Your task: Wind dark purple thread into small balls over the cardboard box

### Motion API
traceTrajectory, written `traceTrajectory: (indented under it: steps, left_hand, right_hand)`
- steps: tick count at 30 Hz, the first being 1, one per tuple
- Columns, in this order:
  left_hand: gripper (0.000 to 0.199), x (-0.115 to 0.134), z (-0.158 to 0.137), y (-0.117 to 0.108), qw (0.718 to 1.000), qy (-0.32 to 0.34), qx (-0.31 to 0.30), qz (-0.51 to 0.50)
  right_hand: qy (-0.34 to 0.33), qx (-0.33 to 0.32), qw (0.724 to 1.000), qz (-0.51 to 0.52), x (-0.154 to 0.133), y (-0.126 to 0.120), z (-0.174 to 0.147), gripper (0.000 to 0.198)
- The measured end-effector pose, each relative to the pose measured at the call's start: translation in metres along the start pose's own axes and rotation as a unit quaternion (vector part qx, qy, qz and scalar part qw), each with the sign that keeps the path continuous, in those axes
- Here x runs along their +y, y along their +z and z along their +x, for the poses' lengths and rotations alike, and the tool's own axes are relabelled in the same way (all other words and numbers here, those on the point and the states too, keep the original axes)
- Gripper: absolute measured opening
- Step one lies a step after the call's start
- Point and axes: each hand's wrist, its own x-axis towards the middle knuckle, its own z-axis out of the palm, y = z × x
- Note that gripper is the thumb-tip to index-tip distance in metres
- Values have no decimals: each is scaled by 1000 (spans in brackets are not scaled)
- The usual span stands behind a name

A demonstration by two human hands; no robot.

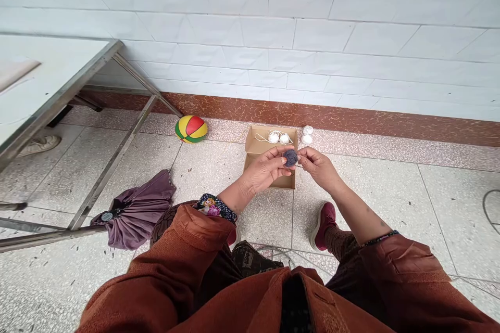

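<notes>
My left hand (269, 166) is closed around a small ball of dark grey yarn (290, 158), thumb and fingers on its left side. At the ball's right edge, my right hand (318, 166) pinches with thumb and forefinger, apparently on the yarn; the strand itself is too fine to make out clearly. Below both hands, an open cardboard box (250, 146) rests on the floor, partly covered by my left hand. Two white yarn balls (278, 138) with a loose strand lie in its far part. Two more white balls (307, 135) are on the floor just right of the box.
A metal-framed table (117, 52) stands at the left, with a shoe (41, 144) visible beneath it. Near its legs are a colourful ball (191, 129) and a folded purple umbrella (136, 210). A tiled wall (253, 36) runs behind. A dark bag (253, 260) lies between my feet.
</notes>
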Motion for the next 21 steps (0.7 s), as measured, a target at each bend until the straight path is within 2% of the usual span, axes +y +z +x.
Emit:
traceTrajectory:
  steps: [4, 8, 12, 15, 18, 21]
  left_hand:
    - [34, -2, 5, -5, 998, 9, 51, -20]
    - [33, -3, 6, -8, 997, 24, 77, -16]
    - [33, -4, 9, -11, 992, 43, 110, 49]
    - [38, -8, 12, -14, 979, 59, 131, 144]
    - [52, -12, 12, -14, 960, 61, 113, 249]
    - [64, -14, 10, -13, 954, 44, 44, 294]
  right_hand:
    - [-28, -10, 999, -42, -2, 1, -3, 19]
    - [-78, -20, 994, -70, -4, 1, -6, 13]
    - [-136, -48, 986, -88, -8, -1, -7, 10]
    - [-167, -68, 979, -92, -11, -2, -7, 11]
    - [-180, -52, 978, -98, -13, -3, -6, 10]
    - [-177, -21, 978, -111, -12, -4, -3, 13]
